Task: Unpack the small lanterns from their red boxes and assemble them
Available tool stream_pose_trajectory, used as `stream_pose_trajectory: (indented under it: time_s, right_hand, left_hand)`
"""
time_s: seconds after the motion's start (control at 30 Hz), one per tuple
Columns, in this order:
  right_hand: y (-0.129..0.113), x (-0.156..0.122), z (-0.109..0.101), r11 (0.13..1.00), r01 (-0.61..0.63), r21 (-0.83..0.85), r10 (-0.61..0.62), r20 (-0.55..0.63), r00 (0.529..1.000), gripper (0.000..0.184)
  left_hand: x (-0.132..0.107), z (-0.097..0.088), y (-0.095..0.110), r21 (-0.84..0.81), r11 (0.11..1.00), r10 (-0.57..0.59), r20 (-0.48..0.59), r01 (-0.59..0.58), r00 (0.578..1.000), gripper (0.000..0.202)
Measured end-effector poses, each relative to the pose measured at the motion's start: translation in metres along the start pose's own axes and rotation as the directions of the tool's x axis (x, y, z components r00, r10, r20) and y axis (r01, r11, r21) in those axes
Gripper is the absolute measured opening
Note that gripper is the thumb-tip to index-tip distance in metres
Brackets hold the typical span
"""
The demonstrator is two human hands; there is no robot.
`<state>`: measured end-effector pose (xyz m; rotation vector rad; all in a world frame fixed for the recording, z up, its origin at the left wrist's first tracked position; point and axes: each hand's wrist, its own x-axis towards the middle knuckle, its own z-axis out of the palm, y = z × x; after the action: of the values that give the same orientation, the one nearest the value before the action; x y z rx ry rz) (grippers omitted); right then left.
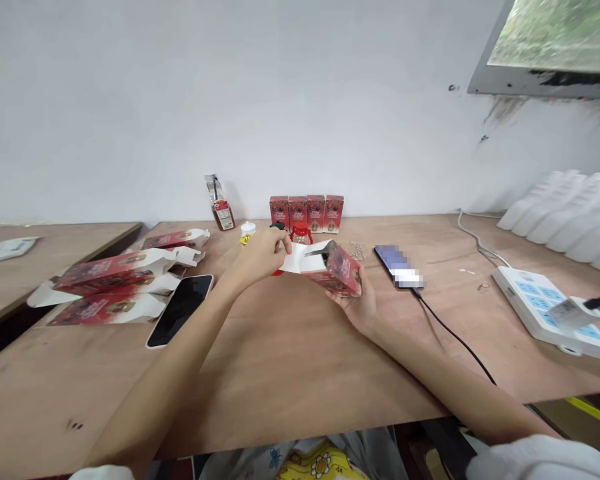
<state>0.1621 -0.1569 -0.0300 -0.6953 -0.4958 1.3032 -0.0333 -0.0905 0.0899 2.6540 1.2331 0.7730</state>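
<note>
My right hand (356, 301) cradles a small red printed carton (341, 270) from below, tilted on its side with its white end flaps open toward the left. My left hand (261, 255) is closed in a pinch at the carton's open white flap (295, 261). A red object (301, 235) stands on the wooden table (290, 373) just behind my hands, partly hidden by them. Several upright red cartons (307, 213) line the wall behind it.
Flat unfolded red cartons (115, 283) lie stacked at the left beside a dark phone (181, 309). A second phone (398, 265) with a black cable lies right of my hands. A white power strip (545, 308) and white stacked items (565, 215) sit far right. A small bottle (222, 208) stands near the wall.
</note>
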Motion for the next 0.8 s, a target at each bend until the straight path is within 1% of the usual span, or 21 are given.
stream_pose_trajectory:
  time_s: [0.07,0.1,0.13,0.17,0.2,0.27,0.33,0.4,0.5,0.57,0.63,0.7,0.8]
  right_hand:
    - [-0.003,-0.001,0.002,0.995,-0.088,0.052,0.089,-0.008,0.996,0.035]
    - [-0.004,-0.001,0.002,0.992,-0.112,0.067,0.112,-0.009,0.994,0.034]
    - [-0.004,-0.002,0.003,0.989,-0.127,0.075,0.128,-0.004,0.992,0.034]
    - [-0.004,-0.002,0.003,0.987,-0.137,0.080,0.137,0.003,0.991,0.034]
    - [-0.004,-0.002,0.003,0.986,-0.143,0.083,0.143,0.009,0.990,0.034]
    - [-0.003,-0.002,0.003,0.986,-0.142,0.091,0.141,0.018,0.990,0.033]
    - [-0.002,0.000,0.000,0.987,-0.125,0.100,0.123,0.025,0.992,0.032]
    - [-0.002,0.001,-0.002,0.989,-0.107,0.105,0.105,0.028,0.994,0.031]
    - [-0.001,0.003,-0.006,0.990,-0.094,0.103,0.090,0.042,0.995,0.033]
    - [0.000,0.003,-0.006,0.991,-0.093,0.099,0.087,0.060,0.994,0.034]
    - [0.000,0.002,-0.005,0.991,-0.101,0.091,0.094,0.078,0.992,0.035]
    - [0.000,0.000,-0.003,0.990,-0.118,0.077,0.110,0.099,0.989,0.038]
    - [0.000,-0.002,-0.001,0.989,-0.136,0.065,0.128,0.120,0.985,0.040]
  left_hand:
    - [0.000,0.008,0.000,0.167,0.982,0.112,-0.121,-0.091,0.986,0.025]
    - [0.000,0.012,0.001,0.250,0.958,0.186,-0.159,-0.142,0.970,0.027]
    - [-0.001,0.015,0.004,0.314,0.929,0.261,-0.172,-0.199,0.950,0.029]
    - [-0.002,0.017,0.008,0.346,0.901,0.332,-0.160,-0.262,0.930,0.031]
    - [-0.002,0.018,0.013,0.346,0.878,0.394,-0.130,-0.331,0.910,0.032]
    - [-0.005,0.016,0.022,0.287,0.857,0.466,-0.071,-0.429,0.882,0.029]
    - [-0.008,0.011,0.029,0.199,0.873,0.462,-0.052,-0.444,0.885,0.024]
    - [-0.010,0.003,0.033,0.078,0.903,0.427,-0.034,-0.423,0.904,0.023]
    - [-0.013,-0.008,0.035,-0.143,0.914,0.393,0.079,-0.380,0.916,0.022]
    - [-0.013,-0.012,0.035,-0.223,0.924,0.350,0.157,-0.312,0.923,0.021]
    - [-0.013,-0.012,0.034,-0.234,0.945,0.278,0.201,-0.229,0.939,0.021]
    - [-0.013,-0.011,0.034,-0.201,0.964,0.217,0.208,-0.176,0.954,0.027]
    - [-0.014,-0.008,0.036,-0.109,0.978,0.192,0.172,-0.175,0.966,0.039]
